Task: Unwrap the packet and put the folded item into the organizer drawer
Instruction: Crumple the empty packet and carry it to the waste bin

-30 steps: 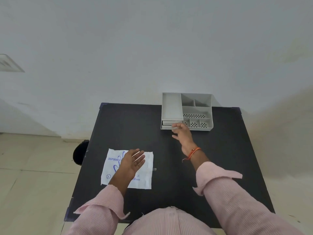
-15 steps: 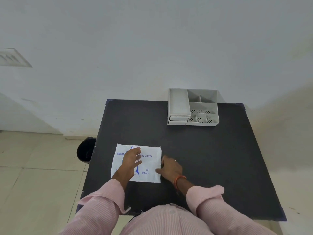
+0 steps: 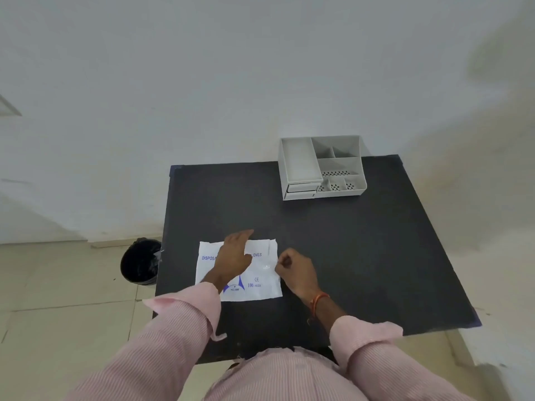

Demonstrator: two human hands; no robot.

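Two hands are down on your black table, and the grey organizer sits well apart at the far edge, its drawer looking pushed in. Nearer you lies the white packet, flat with its long side running left to right: your left hand rests open and flat across its upper middle, gripping nothing. Your right hand is curled at the packet's right edge, fingers pinched there, so that's the closer one for the tear, though I can't tell whether it has hold yet.
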